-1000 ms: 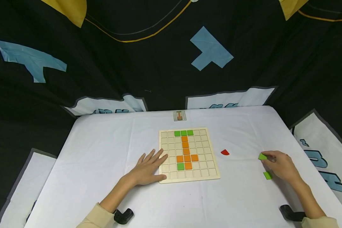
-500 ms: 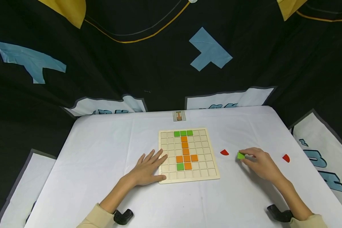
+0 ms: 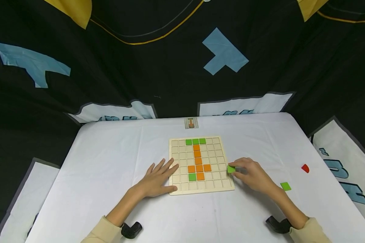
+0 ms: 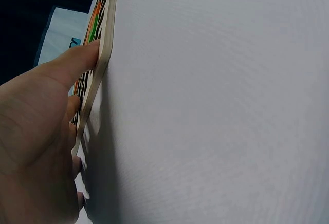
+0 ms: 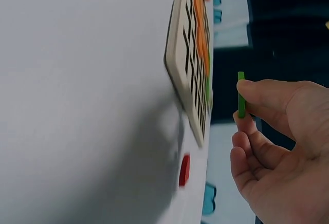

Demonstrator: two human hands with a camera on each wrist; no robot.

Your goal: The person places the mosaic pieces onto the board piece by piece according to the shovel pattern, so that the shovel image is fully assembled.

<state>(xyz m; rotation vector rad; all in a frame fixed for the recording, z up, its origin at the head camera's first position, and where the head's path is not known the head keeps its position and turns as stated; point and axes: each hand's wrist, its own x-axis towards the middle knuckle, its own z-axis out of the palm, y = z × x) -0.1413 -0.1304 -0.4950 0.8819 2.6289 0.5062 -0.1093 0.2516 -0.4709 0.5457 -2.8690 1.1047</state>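
My right hand (image 3: pixel 253 174) pinches a green square tile (image 3: pixel 231 169) between thumb and fingers, just over the right edge of a wooden grid board (image 3: pixel 225 184). In the right wrist view the tile (image 5: pixel 241 94) appears edge-on, held above the table. My left hand (image 3: pixel 155 181) lies with spread fingers on the board's left edge; in the left wrist view its thumb (image 4: pixel 77 62) touches the rim. Orange tiles (image 3: pixel 198 161) form a column and a short row on the grid. Three green tiles (image 3: pixel 195 141) top it, and one green tile (image 3: pixel 192 177) sits lower left.
A small picture card (image 3: pixel 191 123) lies behind the board. To the right on the white cloth are a loose green tile (image 3: pixel 285 186) and a red quarter-round piece (image 3: pixel 305 168). Another red piece (image 5: pixel 184 170), near the board, is hidden by my right hand in the head view.
My right hand has carried the green tile leftward from the table's right side to the board's right edge. The left hand stays where it was.
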